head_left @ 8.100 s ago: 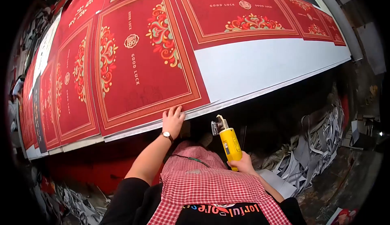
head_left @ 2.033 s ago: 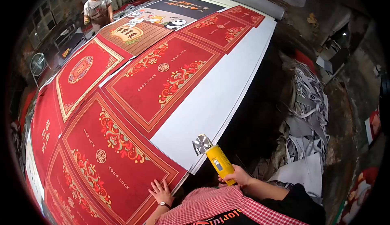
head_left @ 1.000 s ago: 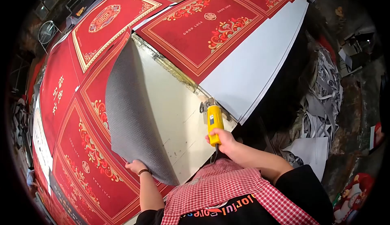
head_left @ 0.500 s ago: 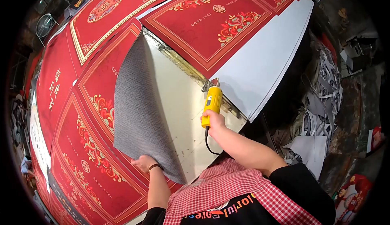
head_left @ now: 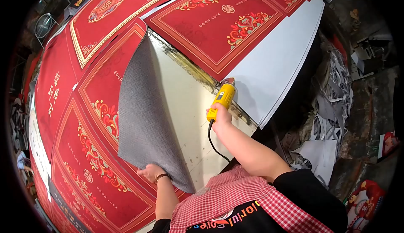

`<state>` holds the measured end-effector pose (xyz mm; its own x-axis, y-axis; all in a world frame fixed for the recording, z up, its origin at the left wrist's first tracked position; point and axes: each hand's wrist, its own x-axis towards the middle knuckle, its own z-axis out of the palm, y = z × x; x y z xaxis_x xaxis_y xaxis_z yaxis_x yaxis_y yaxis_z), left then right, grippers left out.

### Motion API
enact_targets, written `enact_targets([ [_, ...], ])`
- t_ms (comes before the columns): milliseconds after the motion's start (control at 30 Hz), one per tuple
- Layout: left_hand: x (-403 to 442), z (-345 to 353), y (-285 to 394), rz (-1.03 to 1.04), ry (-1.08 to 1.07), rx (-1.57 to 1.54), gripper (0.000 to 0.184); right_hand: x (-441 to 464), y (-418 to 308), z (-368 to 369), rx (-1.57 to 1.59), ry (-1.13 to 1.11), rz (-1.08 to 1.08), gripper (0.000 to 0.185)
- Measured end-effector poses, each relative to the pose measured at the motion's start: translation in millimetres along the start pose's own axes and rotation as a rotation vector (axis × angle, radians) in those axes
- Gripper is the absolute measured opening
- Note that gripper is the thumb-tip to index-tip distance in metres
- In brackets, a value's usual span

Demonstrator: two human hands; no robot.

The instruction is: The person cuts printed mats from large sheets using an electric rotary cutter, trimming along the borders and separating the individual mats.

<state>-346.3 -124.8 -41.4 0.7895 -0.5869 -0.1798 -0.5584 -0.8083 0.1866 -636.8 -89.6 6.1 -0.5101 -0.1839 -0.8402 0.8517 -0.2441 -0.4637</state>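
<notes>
My right hand (head_left: 221, 116) is wrapped round a yellow electric cutter (head_left: 224, 97). The cutter's head rests at the near corner of a red printed mat (head_left: 202, 35), where the white sheet (head_left: 273, 56) begins. A black cord hangs from the tool. With my left hand (head_left: 152, 173) I grip the near edge of a folded-back mat, whose grey underside (head_left: 143, 119) faces up. Between the fold and the cutter lies the bare cream table surface (head_left: 185, 102), with a worn, stained strip along the sheet's edge.
More red printed mats (head_left: 88, 170) cover the left side. Grey offcut strips (head_left: 332, 102) are heaped on the floor at the right, beyond the table edge. A fan (head_left: 44, 25) stands at the upper left. A red patterned item (head_left: 364, 201) lies at the lower right.
The mat that lay flat is now folded back to the left in my left hand. Over the last half second the cutter has moved slightly up and right, onto the white sheet's corner.
</notes>
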Motion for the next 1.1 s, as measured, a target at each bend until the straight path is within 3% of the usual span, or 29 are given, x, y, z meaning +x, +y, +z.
enact_targets([
  [633, 11, 13, -12, 0.018, 0.077, -0.055, 0.043, 74, -72, 25, 0.038, 0.102, -0.191, 0.046],
  [700, 16, 12, -17, 0.049, 0.037, -0.232, 0.044, 80, -83, 28, 0.046, 0.118, -0.198, 0.045],
  [767, 30, 18, -30, 0.130, 0.011, -0.332, 0.044, 92, -93, 28, 0.040, 0.117, -0.197, 0.044],
  [833, 40, 31, -35, 0.407, -0.051, -0.645, 0.044, 99, -106, 28, 0.032, 0.087, -0.203, 0.043],
  [867, 34, 29, -33, 0.413, -0.238, -0.916, 0.044, 102, -112, 26, 0.014, 0.058, -0.209, 0.043],
  [900, 16, 14, -20, 0.415, -0.238, -0.912, 0.044, 109, -118, 25, 0.015, 0.061, -0.207, 0.043],
  [967, -19, -23, 13, 0.641, -0.837, -0.932, 0.042, 122, -129, 25, 0.034, 0.069, -0.239, 0.041],
  [1033, -66, -56, 64, 0.460, -1.697, -1.174, 0.040, 128, -143, 26, 0.024, 0.071, -0.241, 0.039],
  [1100, -100, -52, 103, 0.487, -1.753, -1.145, 0.042, 140, -156, 25, 0.019, 0.085, -0.230, 0.038],
])
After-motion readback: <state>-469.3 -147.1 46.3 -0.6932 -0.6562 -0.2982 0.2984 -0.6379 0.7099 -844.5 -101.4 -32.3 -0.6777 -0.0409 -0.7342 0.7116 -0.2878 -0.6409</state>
